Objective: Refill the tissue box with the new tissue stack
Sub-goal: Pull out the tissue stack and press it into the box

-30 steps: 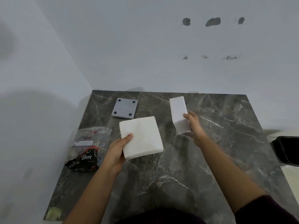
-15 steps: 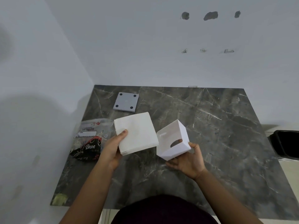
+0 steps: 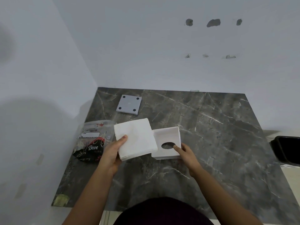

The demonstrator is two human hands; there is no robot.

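A white stack of tissues point(image 3: 136, 138) is held above the dark marble table point(image 3: 211, 143) by my left hand point(image 3: 113, 153), thumb on top of the stack's near left corner. Right beside it lies the white tissue box point(image 3: 167, 140), open side up, with its oval slot visible in the bottom panel. My right hand point(image 3: 185, 151) grips the box's near right corner, one finger reaching to the edge of the oval slot. The stack's right edge overlaps the box's left wall.
A grey square base plate point(image 3: 129, 104) with four dark pads lies at the back left of the table. A torn tissue wrapper point(image 3: 92, 142) printed "Dove" sits at the left edge. A black bin point(image 3: 287, 150) stands off the table to the right. White walls close the left and back.
My right hand has brought the box from the back of the table down beside the stack and turned it open side up. The left hand keeps hold of the tissue stack.
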